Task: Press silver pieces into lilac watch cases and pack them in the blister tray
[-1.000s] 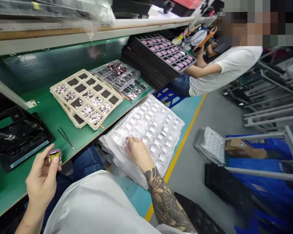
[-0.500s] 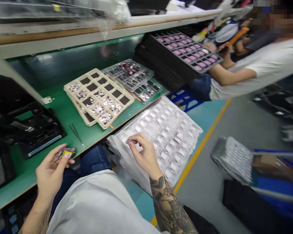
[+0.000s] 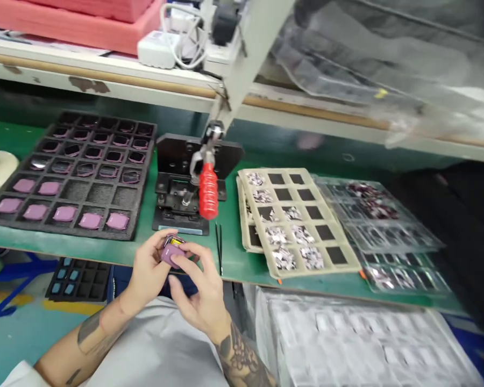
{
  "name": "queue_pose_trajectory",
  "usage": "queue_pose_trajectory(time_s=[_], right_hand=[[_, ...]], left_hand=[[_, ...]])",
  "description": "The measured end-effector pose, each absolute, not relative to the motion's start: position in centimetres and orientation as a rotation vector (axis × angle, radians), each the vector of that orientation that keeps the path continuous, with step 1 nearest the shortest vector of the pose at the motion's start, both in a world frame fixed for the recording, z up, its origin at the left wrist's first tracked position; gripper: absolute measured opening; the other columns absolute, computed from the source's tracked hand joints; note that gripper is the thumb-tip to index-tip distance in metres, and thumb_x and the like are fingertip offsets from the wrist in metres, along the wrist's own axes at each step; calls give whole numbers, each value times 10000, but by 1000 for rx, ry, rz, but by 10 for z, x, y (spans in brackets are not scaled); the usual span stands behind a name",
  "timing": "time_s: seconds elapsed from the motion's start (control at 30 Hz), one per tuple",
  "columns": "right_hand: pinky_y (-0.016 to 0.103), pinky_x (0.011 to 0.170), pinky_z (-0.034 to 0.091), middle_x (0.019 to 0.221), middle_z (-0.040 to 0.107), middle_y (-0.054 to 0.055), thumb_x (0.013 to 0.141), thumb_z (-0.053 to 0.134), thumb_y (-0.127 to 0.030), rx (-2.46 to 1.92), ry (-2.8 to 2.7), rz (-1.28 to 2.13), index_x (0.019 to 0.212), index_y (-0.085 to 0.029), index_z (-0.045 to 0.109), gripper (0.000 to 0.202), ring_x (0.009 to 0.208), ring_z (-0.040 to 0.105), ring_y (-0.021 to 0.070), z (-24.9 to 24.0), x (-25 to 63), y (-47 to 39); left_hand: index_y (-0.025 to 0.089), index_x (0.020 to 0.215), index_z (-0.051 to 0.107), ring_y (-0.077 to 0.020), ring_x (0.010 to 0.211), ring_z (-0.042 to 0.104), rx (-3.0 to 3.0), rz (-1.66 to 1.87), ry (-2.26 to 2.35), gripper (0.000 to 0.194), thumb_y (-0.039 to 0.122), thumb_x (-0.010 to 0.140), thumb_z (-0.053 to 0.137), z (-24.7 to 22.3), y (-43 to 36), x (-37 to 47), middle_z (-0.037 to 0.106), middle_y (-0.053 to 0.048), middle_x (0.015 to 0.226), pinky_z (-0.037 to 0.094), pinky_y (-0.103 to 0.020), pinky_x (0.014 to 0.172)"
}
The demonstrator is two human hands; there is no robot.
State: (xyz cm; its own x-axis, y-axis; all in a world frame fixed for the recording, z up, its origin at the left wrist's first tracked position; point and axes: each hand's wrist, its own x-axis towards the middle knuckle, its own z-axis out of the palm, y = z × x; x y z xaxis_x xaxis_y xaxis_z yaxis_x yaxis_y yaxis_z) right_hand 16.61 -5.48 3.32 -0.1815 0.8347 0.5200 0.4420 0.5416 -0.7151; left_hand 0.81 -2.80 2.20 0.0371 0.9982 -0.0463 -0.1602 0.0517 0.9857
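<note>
My left hand (image 3: 151,267) is closed around a small device body with a dark frame and a yellow part (image 3: 176,242) inside. Against it sits a purple rounded-square cover (image 3: 170,256), pinched by the fingers of my right hand (image 3: 204,287). Cover and body are touching; whether they are joined I cannot tell. Just beyond my hands stands a black clamp press with a red handle (image 3: 208,191). Black tweezers (image 3: 219,250) lie on the green bench to the right of it.
A black foam tray (image 3: 100,193) with purple covers and dark-glass pieces lies on the left. Beige trays of small parts (image 3: 269,210) and clear plastic trays (image 3: 342,200) are on the right. Below the bench edge is a white blister tray (image 3: 298,322). A shelf (image 3: 177,88) runs overhead.
The view has swung left. My right hand has left the white blister tray and come over to my left hand, bringing the purple cover against the device body.
</note>
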Motion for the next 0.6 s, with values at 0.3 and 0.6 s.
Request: queue_pose_trajectory(time_s=[0.3,0.6], right_hand=[[501,1023,657,1296,759,113,1008,753,-86,-1191,-1612,387,1376,-281,753,416,1195,727,276,23,168,-31],[545,1133,619,1441,705,138,1042,730,-201,-1252,-1487,594,1400,-292,738,370,1340,695,301,19,172,-21]], left_hand=[[208,1513,694,-208,1015,822,896,1136,856,497,269,1026,773,15,-13,0,816,-124,1342,677,-322,943],[209,1345,784,-236,1071,843,889,1198,856,280,325,1097,727,17,-6,6,857,-109,1205,724,-339,928]])
